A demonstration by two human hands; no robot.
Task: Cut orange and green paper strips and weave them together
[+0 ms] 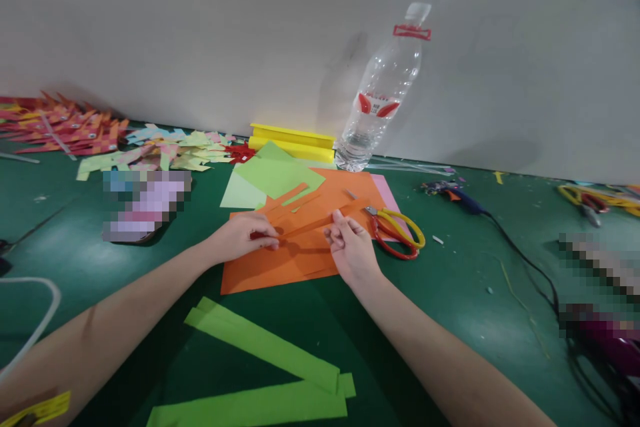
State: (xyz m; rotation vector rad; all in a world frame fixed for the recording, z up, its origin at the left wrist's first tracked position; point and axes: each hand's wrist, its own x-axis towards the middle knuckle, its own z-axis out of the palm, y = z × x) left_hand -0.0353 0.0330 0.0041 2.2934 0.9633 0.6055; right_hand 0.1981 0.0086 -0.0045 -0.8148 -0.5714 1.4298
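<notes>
Between my two hands stretches a narrow orange paper strip (pixel 311 224), above orange sheets (pixel 295 265) that lie on the green table. Its left end is in the closed fingers of my left hand (pixel 249 237). My right hand (pixel 351 244) pinches the strip further right, thumb on top. Just beside my right hand lie scissors (pixel 397 230) with one yellow and one red handle, their blades resting on the orange paper. Behind the strip are light green sheets (pixel 280 172). Nearer to me, long green paper strips (pixel 265 340) form a slanted V.
A clear plastic bottle (pixel 383 90) leans by the grey wall beside a yellow folded piece (pixel 293 141). Paper cut-outs (pixel 175 147) and red-orange paper shapes (pixel 65 125) heap at the back left. A glue gun (pixel 463 199) with a black cord lies to the right.
</notes>
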